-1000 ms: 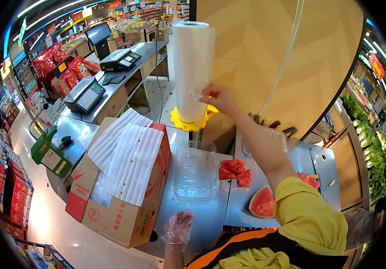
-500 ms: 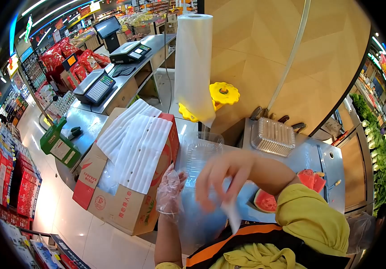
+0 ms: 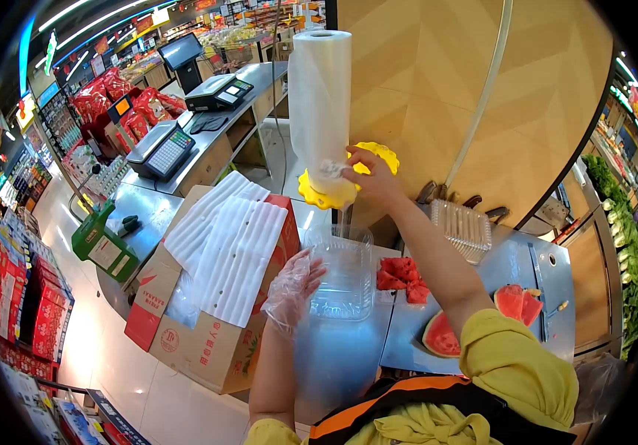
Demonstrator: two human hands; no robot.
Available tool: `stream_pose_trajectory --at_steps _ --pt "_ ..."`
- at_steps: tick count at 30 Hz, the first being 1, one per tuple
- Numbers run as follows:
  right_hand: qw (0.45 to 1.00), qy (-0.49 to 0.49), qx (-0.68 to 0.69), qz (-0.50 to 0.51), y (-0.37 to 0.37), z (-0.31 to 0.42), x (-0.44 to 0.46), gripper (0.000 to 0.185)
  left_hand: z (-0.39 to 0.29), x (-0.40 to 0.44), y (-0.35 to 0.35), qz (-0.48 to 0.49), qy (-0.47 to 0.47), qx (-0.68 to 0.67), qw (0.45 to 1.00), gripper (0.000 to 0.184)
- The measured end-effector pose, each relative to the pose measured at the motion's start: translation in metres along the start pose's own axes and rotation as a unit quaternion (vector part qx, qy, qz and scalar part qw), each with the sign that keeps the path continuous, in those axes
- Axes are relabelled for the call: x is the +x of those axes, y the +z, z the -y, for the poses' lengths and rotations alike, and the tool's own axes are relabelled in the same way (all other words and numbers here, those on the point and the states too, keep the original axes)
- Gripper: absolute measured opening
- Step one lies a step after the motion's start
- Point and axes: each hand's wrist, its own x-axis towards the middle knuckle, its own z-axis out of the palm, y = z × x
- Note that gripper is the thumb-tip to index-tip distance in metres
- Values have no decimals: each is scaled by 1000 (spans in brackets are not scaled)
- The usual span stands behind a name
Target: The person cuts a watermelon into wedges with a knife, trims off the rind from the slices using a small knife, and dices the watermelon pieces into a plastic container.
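Observation:
My left hand (image 3: 293,291), in a clear plastic glove, is held half open beside a clear plastic container (image 3: 341,308), with nothing visible in its fingers. My bare right hand (image 3: 373,174) reaches forward to the lower part of a tall roll of plastic bags (image 3: 320,104). Thumb and fingers pinch a crumpled whitish piece (image 3: 331,169) against the roll; whether it is film or paper I cannot tell. Beneath the roll is a yellow scalloped holder (image 3: 326,194). Red watermelon chunks (image 3: 402,279) lie right of the container, partly behind my right forearm.
A cardboard box (image 3: 207,348) topped with white padded sheets (image 3: 233,252) stands at left. On the metal counter are watermelon pieces (image 3: 441,335), a long knife (image 3: 539,289) and stacked clear containers (image 3: 463,230). Knife handles (image 3: 473,201) stand behind. Scales (image 3: 162,152) are farther back.
My right hand has swung forward from near my body to the bag roll, carrying a whitish piece. The watermelon chunks have come into view. My gloved left hand has shifted slightly right and up.

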Motion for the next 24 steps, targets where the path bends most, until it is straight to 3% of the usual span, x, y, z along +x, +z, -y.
stream_pose_trajectory --at_steps 4,5,9,11,15,19,24 --pt "992 49 -114 -4 11 8 0 20 28 5 -18 12 -35 -30 999 58" --pt "990 15 -123 -62 18 8 -3 17 36 0 -22 -9 -62 -57 996 55" --pt "992 13 -111 -53 30 25 -10 15 59 -31 -42 -61 -114 -64 990 49" --pt "995 -71 -71 6 37 38 -16 14 70 -41 -56 -76 -128 -69 987 48" --pt "988 -120 -27 97 68 49 -22 14 76 -60 -63 -95 -133 -102 981 48" --pt "984 -114 3 137 93 58 -28 15 78 -74 -60 -91 -107 -143 980 49" --pt "972 -109 39 203 90 86 -56 12 89 -76 -66 -115 -141 -131 974 48"
